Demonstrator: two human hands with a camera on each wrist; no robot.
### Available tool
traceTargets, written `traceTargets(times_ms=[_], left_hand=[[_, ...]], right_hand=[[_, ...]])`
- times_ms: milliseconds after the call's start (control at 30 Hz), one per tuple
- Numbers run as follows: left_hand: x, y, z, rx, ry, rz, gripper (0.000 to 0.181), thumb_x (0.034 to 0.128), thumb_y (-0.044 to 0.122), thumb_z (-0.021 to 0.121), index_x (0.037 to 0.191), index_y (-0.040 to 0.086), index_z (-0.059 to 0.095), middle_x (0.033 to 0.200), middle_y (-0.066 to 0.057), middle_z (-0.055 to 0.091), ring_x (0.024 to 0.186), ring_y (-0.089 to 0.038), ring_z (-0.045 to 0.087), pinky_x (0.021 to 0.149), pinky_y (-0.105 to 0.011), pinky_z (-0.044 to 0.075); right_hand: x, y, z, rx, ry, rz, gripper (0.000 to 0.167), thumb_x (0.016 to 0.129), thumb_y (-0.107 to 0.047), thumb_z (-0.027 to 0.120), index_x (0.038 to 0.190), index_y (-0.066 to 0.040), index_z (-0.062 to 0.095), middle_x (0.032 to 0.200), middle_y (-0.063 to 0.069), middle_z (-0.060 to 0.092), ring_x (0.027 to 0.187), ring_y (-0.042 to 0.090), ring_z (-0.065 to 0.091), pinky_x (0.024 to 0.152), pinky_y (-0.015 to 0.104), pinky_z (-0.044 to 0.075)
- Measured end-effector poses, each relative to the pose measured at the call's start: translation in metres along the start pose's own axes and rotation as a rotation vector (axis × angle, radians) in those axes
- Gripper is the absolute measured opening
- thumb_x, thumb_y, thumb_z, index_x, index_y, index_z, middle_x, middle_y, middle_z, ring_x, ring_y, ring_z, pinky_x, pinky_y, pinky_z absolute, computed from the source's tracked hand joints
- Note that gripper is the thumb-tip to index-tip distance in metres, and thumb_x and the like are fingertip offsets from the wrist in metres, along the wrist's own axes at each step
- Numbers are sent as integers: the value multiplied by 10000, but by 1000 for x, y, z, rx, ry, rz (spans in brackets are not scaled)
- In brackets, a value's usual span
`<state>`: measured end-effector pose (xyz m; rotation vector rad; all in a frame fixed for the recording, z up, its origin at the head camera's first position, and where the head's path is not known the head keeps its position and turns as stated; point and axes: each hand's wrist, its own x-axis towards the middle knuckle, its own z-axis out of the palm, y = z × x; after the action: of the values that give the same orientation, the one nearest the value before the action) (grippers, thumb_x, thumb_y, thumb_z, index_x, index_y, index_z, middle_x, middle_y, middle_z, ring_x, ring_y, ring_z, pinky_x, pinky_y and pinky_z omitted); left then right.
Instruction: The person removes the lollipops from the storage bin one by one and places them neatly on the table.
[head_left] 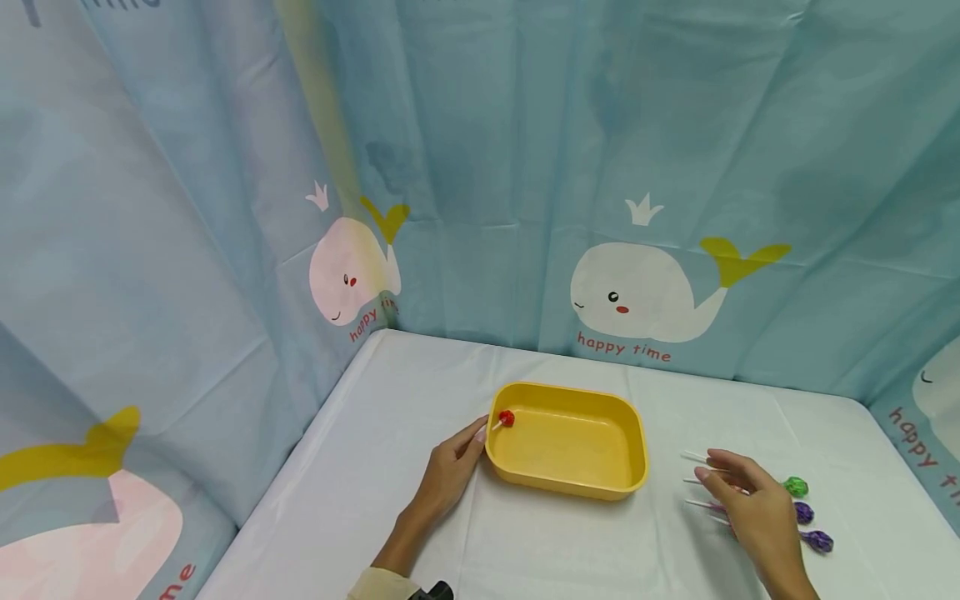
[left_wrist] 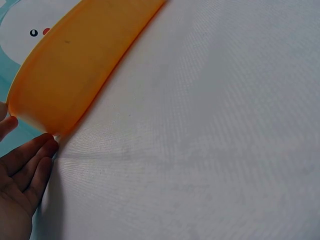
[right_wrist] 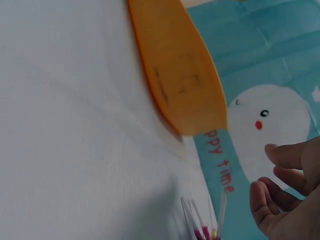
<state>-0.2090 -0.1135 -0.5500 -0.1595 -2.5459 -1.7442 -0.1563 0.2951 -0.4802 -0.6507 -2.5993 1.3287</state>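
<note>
A shallow yellow tray (head_left: 600, 487) stands on the white-covered table, and one red lollipop (head_left: 507, 418) lies inside its left end. My left hand (head_left: 447, 469) rests against that end; in the left wrist view its fairly straight fingers (left_wrist: 31, 170) touch the tray's outer wall (left_wrist: 75, 65). Over several lollipops on the right hovers my right hand (head_left: 753, 504), its fingers bent, with a gap between thumb and fingertips and nothing held. A green lollipop (head_left: 796, 487) and two purple lollipops, one upper (head_left: 804, 512) and one lower (head_left: 821, 542), show past the hand. Another white stick (head_left: 693, 456) has its candy hidden.
Blue curtains (head_left: 480, 125) printed with whales close off the back and sides of the white table (head_left: 555, 550). A dark object (head_left: 438, 591) shows beside the left sleeve (head_left: 382, 585) at the bottom edge.
</note>
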Motion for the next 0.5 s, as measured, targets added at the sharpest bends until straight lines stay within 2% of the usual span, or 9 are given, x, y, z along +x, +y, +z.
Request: traceTargets(times_ms=[33,167,333,500], left_hand=[[0,0,0,1,0,-1,442,1106,482,539,1520,337,595,1556,80,567,1490,-208,496,1237,-471,407],[0,0,0,2,-3,-2,448,1106,488,535,1523,335,592,1563,84,559,1494,-207,491,1239,-468,404],[0,-1,0,-4,-7,2,456,1105,497,530,1526,332,588,1571,78,554,1497,-211,487,1240,-469,401],[0,-1,0,2,-5,-1,459,1103,510,526,1524,338,589,1563,86,559,1491,-215,495,1238,-475,405]], right_hand=[[-1,-3,3,19,-7,-6,576,963,-481,782,1397,-118,679,1256,84,757,796,-103,625,645,200,594],[-4,-11,15,56,-32,-59,573,954,-468,796,1393,-118,683,1249,66,759,841,-122,639,700,132,572],[-5,-22,27,69,-51,-128,561,944,-466,808,1374,-124,698,1311,89,740,897,-162,593,729,92,542],[-7,-34,38,110,-71,-169,506,959,-385,814,1362,-99,704,1310,119,736,912,-142,613,759,68,537]])
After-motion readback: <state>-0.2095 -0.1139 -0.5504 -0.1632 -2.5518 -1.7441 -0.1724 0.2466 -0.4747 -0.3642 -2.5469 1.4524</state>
